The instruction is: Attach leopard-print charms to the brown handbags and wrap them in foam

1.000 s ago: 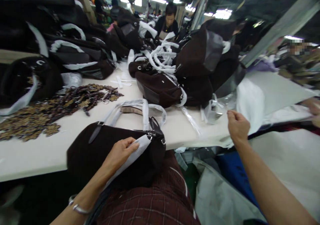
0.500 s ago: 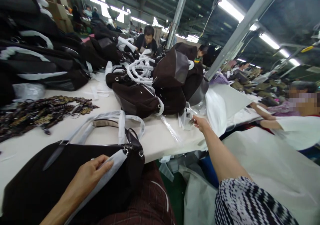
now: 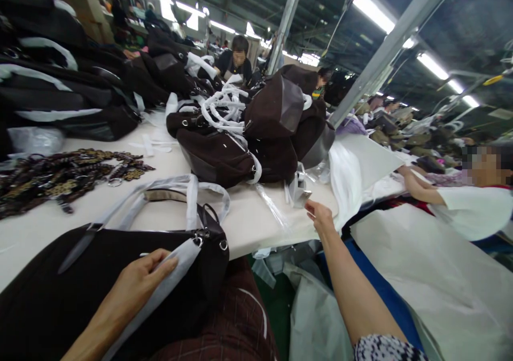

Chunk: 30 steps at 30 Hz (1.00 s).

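A dark handbag (image 3: 92, 265) lies in front of me on the table's near edge, its handles (image 3: 192, 201) wrapped in white paper. My left hand (image 3: 146, 275) rests on the bag's front, thumb and fingers closed on a white-wrapped shoulder strap (image 3: 182, 251) that hangs from a metal ring. A small white tip shows by its index finger. My right hand (image 3: 320, 217) reaches out to the table edge with its fingers pinched together. Just beyond its fingertips stands a whitish, partly clear object (image 3: 298, 190) with a shiny edge. Whatever the fingertips hold is too small to make out.
Dark bags (image 3: 276, 120) are heaped mid-table, more bags (image 3: 60, 94) at the left. Bead-like straps or charms (image 3: 68, 177) lie in a pile. White sheeting (image 3: 347, 179) drapes over the right edge. A co-worker (image 3: 476, 201) sits at the right; another person (image 3: 236, 62) works behind the heap.
My right hand has drawn slightly down and back from the whitish object. My left hand keeps its hold on the strap. The view has shifted a little.
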### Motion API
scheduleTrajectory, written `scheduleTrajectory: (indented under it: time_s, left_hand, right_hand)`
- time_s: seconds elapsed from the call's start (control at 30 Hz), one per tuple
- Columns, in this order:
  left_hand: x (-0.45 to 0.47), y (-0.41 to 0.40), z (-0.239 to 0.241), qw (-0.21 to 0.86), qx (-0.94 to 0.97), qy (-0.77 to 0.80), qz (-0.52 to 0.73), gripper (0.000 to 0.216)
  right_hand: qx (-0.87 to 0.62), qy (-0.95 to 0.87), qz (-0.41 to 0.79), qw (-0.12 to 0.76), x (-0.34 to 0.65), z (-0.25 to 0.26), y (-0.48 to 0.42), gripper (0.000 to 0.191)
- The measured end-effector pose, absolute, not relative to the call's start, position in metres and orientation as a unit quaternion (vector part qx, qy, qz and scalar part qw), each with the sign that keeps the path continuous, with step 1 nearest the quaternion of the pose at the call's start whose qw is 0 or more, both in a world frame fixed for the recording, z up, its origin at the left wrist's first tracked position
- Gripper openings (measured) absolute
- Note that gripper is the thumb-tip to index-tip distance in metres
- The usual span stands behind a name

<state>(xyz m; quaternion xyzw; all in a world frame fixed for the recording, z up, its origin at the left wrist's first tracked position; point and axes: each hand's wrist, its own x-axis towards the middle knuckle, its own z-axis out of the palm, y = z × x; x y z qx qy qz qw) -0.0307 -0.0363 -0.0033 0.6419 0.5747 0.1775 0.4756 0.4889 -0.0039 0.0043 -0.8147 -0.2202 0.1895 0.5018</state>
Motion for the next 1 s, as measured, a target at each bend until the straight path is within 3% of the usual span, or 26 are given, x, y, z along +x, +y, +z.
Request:
scheduleTrajectory:
  time_s: [0.27, 0.4, 0.57, 0.8, 1.0]
  left_hand:
    - [-0.025, -0.045, 0.008, 0.511, 0.597, 0.563, 0.255, 0.037]
    - [-0.022, -0.048, 0.007, 0.448, 0.620, 0.594, 0.249, 0.030]
    - [-0.019, -0.056, 0.009, 0.357, 0.663, 0.624, 0.209, 0.027]
    - [-0.024, -0.060, 0.015, 0.310, 0.681, 0.640, 0.175, 0.029]
    - [-0.027, -0.057, 0.011, 0.315, 0.689, 0.632, 0.164, 0.029]
  right_hand:
    - [-0.816, -0.252, 0.229, 0.466, 0.441, 0.015, -0.035, 0.017]
    - [-0.699, -0.414, 0.341, 0.473, 0.333, 0.032, -0.053, 0.033]
    - [-0.562, -0.525, 0.513, 0.380, 0.176, 0.054, -0.074, 0.025]
    - [-0.587, -0.523, 0.498, 0.365, 0.135, 0.021, -0.063, 0.022]
    - [-0.580, -0.541, 0.510, 0.333, 0.129, 0.032, -0.057, 0.026]
